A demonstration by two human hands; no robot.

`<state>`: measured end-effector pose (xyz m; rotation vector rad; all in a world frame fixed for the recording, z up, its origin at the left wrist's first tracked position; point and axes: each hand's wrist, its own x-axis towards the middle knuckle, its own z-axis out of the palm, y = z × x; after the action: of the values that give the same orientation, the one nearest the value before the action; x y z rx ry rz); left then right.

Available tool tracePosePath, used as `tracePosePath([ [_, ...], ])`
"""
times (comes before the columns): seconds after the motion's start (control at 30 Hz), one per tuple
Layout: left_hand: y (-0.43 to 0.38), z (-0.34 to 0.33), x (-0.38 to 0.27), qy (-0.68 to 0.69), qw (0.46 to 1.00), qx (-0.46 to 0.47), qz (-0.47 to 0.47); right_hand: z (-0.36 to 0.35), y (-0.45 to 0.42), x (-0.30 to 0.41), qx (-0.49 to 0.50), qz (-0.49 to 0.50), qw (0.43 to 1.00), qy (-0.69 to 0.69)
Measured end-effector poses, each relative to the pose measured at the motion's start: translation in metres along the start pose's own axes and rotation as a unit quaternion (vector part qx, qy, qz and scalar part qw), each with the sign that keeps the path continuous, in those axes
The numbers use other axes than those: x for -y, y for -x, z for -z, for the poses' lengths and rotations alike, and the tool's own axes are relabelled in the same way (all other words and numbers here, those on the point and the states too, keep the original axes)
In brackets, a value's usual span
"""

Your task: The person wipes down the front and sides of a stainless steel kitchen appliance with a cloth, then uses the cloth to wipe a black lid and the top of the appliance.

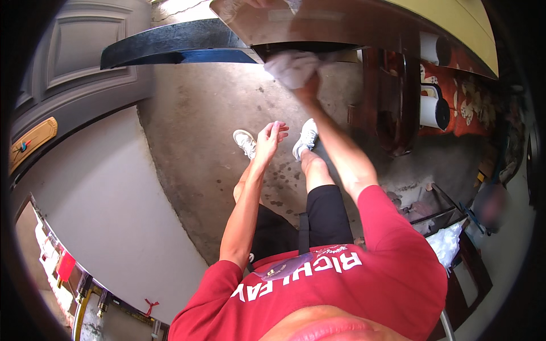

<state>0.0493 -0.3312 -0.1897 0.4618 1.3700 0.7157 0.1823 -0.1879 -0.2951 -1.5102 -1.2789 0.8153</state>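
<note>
My right hand point(310, 87), blurred by motion, grips a crumpled whitish cloth point(290, 68). The cloth is at the lower edge of a glossy dark brown panel point(315, 25), which shows reflections. Whether the cloth touches the panel is hard to tell. My left hand point(273, 134) hangs in the air above the floor, between my white shoes. Its fingers are loosely bent and nothing is in them. A black board-like piece with a blue underside point(170, 44) extends left from the panel.
Right of the panel stands dark lacquered wooden furniture point(399, 102) with a red patterned cloth point(469, 98) and a white kettle point(433, 106). A grey panelled door point(89, 42) and a pale wall point(111, 204) border the left. The concrete floor point(192, 119) has dark spots.
</note>
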Motion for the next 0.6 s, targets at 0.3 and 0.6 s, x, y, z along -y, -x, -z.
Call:
tracePosePath([
  [0.3,0.008,0.008,-0.035,-0.044,0.998,-0.037,-0.015,0.025,-0.029,0.022,0.174,0.041,0.928,0.326],
  [0.6,-0.013,-0.014,-0.012,-0.039,0.999,-0.003,0.020,0.134,-0.053,0.063,-0.029,0.081,0.980,0.180],
])
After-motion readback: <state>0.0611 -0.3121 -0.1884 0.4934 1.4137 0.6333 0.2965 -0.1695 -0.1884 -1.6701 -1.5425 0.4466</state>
